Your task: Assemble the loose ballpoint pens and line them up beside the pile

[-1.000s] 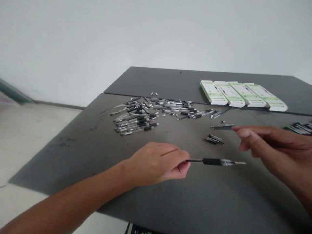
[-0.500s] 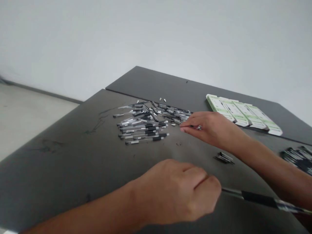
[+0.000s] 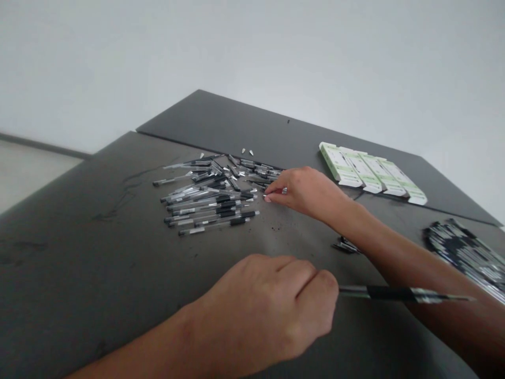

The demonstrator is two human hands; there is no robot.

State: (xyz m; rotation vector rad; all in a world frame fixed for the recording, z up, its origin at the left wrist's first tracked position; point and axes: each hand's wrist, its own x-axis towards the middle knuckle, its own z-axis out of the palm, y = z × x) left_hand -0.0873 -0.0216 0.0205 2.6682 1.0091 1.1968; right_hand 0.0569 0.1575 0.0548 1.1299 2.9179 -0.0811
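Note:
My left hand [image 3: 272, 310] is closed around a clear pen [image 3: 389, 293] with a black grip. The pen's bare point faces right, and its rear part is hidden inside the fist. Farther off, my right hand [image 3: 302, 190] reaches to the right edge of a pile of pens [image 3: 213, 197]. Its thumb and forefinger are pinched at a small silver pen tip [image 3: 264, 196]. Something dark and shiny shows between those fingers, too small to make out. Below the right forearm lie several short black and clear pen caps [image 3: 345, 245], partly covered by the arm.
Flat green-and-white cartons [image 3: 371, 168] lie in a row across the seam between the dark tables [image 3: 130, 273]. At the right, a heap of pens [image 3: 465, 252] sits beyond the right forearm. Two loose silver tips [image 3: 246, 151] lie behind the pile.
The view has shifted, so the table things appear farther left. My right hand has moved down to the small silver tip beside the pile. The pen in my left hand has swung closer to level.

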